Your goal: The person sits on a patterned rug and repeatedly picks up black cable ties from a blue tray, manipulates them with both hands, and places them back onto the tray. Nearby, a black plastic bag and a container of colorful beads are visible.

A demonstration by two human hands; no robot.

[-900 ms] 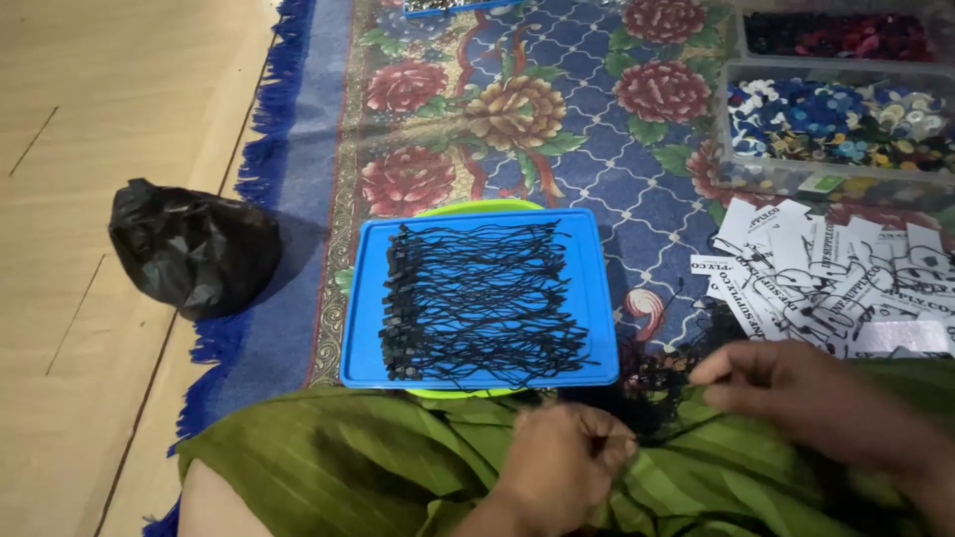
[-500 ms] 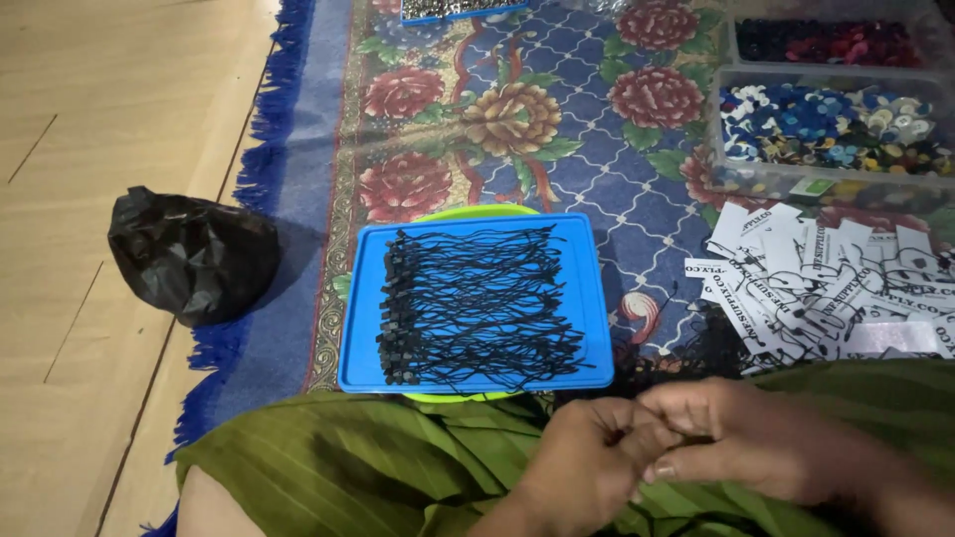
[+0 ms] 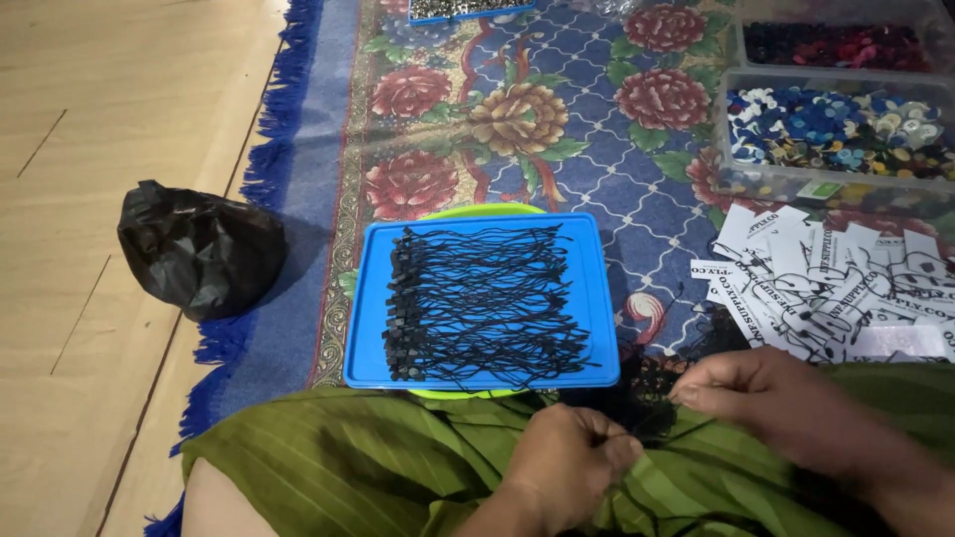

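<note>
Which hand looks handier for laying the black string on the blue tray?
Probably the left hand: it pinches the black string just below the blue tray. The right hand sits off to the side.

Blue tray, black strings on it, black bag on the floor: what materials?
Blue rectangular tray: looks like moulded plastic, smooth, with a slight sheen and a raised rim.
Thin black strings: probably cord or thread with small dark end pieces; limp and tangled, matte.
Crumpled black bag: likely thin plastic film, with glossy wrinkles.
</note>
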